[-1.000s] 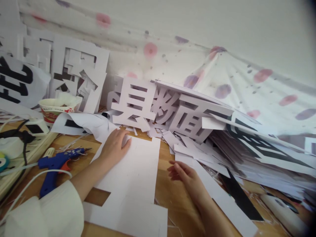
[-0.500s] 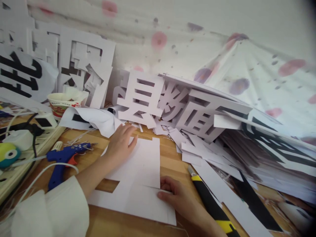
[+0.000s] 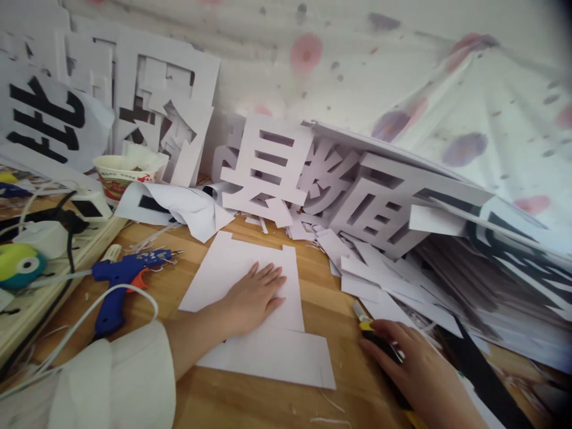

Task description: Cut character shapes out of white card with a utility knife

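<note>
A white cut-out board (image 3: pixel 277 357) with notches along its far edge lies on the wooden table. Flat on its middle rests my left hand (image 3: pixel 254 298), open, fingers spread and pressing on the surface. To the right of the board, my right hand (image 3: pixel 415 369) is closed around a black and yellow utility knife (image 3: pixel 366 326), thumb on one side and fingers over the other. The knife still lies along the table, its head pointing away from me. My palm hides most of its handle.
A blue hot glue gun (image 3: pixel 118 286) lies left of the board, beside a power strip (image 3: pixel 58 286). A paper bowl (image 3: pixel 127 179) stands behind. Cut-out white characters (image 3: pixel 268 167) lean at the back. White offcuts (image 3: pixel 379 274) and a stack of boards (image 3: pixel 460 268) fill the right.
My left hand has moved right and nearer, from the board's far left edge onto its middle. My right hand has let go of the board's right edge and taken hold of the utility knife.
</note>
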`<state>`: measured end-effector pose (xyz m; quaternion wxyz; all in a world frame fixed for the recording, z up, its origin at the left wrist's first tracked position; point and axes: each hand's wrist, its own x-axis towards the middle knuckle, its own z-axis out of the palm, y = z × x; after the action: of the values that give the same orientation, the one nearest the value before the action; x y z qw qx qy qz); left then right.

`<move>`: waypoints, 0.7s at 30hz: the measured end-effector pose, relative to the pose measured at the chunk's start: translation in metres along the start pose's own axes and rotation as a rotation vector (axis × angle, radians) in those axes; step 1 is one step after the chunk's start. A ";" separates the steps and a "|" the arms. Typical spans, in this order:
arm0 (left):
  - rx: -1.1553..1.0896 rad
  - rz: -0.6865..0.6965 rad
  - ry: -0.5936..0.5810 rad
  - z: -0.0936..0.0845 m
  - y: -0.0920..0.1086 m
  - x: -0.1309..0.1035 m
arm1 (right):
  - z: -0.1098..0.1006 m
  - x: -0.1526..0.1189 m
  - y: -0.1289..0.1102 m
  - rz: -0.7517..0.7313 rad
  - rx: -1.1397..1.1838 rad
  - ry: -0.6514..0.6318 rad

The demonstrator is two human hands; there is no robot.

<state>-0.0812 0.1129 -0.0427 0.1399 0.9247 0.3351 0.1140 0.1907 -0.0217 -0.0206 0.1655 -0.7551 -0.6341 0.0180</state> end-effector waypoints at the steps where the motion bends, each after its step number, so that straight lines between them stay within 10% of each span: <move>1: 0.002 0.000 -0.009 -0.001 0.000 0.000 | 0.002 -0.003 0.006 -0.016 -0.051 0.013; 13: -0.064 0.119 -0.060 -0.003 0.001 -0.001 | -0.009 -0.005 0.018 0.029 0.072 -0.151; 21: -0.059 0.122 -0.048 -0.008 0.002 0.004 | -0.022 0.007 -0.089 -0.336 0.156 -0.594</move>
<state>-0.0796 0.1152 -0.0343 0.1679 0.9414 0.2711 0.1099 0.1129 -0.0071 0.0257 0.0315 -0.5870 -0.7668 0.2580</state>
